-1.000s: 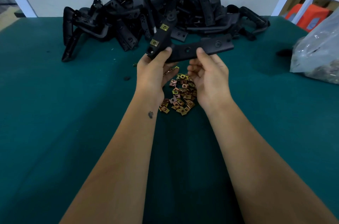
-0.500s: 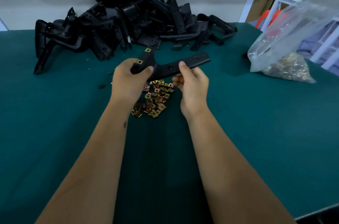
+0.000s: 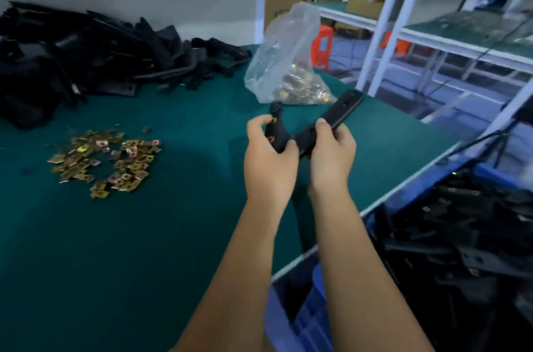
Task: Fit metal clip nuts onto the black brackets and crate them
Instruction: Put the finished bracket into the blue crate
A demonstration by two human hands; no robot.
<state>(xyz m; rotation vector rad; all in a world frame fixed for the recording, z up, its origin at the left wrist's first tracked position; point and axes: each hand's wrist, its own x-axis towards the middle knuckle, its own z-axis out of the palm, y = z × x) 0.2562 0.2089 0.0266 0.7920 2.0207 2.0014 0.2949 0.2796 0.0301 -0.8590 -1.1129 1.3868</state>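
While the left hand (image 3: 269, 155) and right hand (image 3: 331, 155) both grip the clipped bracket (image 3: 331, 118), crating comes next: swing it right, over the blue crate (image 3: 291, 311).

Black, brass and teal at the blue crate

The desk (image 3: 173, 236) is dark teal; the bracket (image 3: 331, 118) and bracket pile (image 3: 86, 57) are black; the loose clip nuts (image 3: 106, 161) are brassy gold, some pinkish; the bag (image 3: 285, 43) is clear; the crate (image 3: 300, 314) is blue; the shelving (image 3: 383, 34) is white.
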